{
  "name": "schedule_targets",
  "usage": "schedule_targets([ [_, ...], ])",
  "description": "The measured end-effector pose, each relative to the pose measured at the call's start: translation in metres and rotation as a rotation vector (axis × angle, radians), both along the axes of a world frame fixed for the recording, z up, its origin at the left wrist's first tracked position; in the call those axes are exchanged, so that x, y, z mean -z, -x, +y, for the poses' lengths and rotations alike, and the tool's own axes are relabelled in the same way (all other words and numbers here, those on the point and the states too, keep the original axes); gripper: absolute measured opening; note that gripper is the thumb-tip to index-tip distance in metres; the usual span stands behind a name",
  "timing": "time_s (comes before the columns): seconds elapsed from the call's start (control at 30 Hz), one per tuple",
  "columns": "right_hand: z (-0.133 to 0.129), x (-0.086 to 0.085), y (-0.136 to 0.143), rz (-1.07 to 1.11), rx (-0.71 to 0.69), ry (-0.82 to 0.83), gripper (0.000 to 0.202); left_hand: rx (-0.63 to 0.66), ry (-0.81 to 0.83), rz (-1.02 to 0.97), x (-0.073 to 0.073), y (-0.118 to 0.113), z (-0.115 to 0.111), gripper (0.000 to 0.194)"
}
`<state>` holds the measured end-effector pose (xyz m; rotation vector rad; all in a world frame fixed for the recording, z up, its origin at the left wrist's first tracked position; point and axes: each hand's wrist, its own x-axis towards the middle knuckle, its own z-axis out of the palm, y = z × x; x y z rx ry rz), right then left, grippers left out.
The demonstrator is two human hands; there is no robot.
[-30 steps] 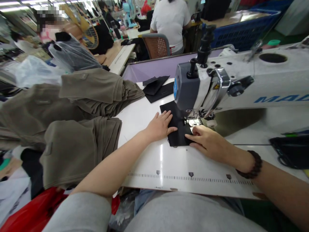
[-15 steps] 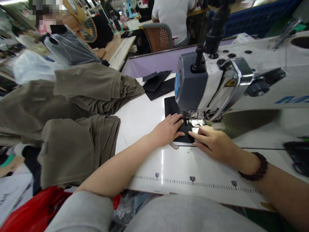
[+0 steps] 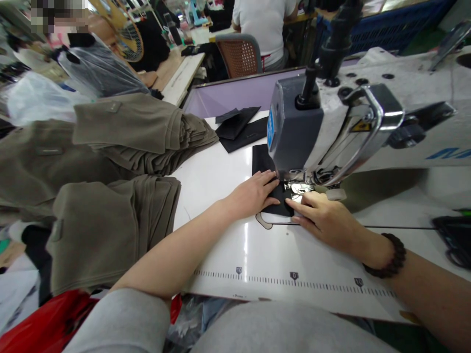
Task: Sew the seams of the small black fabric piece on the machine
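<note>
My left hand [image 3: 253,193] lies flat, fingers spread and pressed on the black cloth piece [image 3: 270,184], just left of centre in the frame. My right hand [image 3: 324,218] is at the cloth's near right edge — fingers together, tips pressing the cloth down, nothing pinched that I can see. The cloth sits on the white table [image 3: 228,235] under the head of the sewing machine [image 3: 331,127]; its long axis runs from me away toward the upper middle of the frame, far end showing behind the left fingers, near end touching my right fingertips. The middle part is hidden by the machine foot.

More black cloth pieces [image 3: 239,127] lie loose farther back on the table, well apart from my hands. Folded olive garments [image 3: 110,196] are stacked at the left of the frame — several piles, one leaning over another. A blue crate [image 3: 397,24] shows at upper right; I cannot tell what it holds. A printed ruler strip [image 3: 294,280] runs along the table's near edge. A bead bracelet [image 3: 392,255] is on my right wrist. A person in a white shirt [image 3: 263,24] sits at top centre, back turned.
</note>
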<state>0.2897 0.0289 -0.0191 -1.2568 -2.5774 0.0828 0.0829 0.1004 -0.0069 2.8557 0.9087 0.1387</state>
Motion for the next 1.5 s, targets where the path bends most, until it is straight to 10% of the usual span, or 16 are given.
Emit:
schedule_targets([
  [0.6,0.0,0.001,0.001,-0.014,0.043,-0.008,0.037,0.022,-0.036,0.003,0.0,0.0,0.004,0.047],
  [0.87,-0.003,-0.001,-0.004,0.031,-0.158,-0.046,0.035,0.301,-0.095,-0.093,-0.005,0.005,-0.033,0.027],
  [1.5,0.003,0.001,0.003,0.008,0.077,0.03,0.035,0.156,-0.022,-0.116,0.004,-0.002,-0.005,0.025],
])
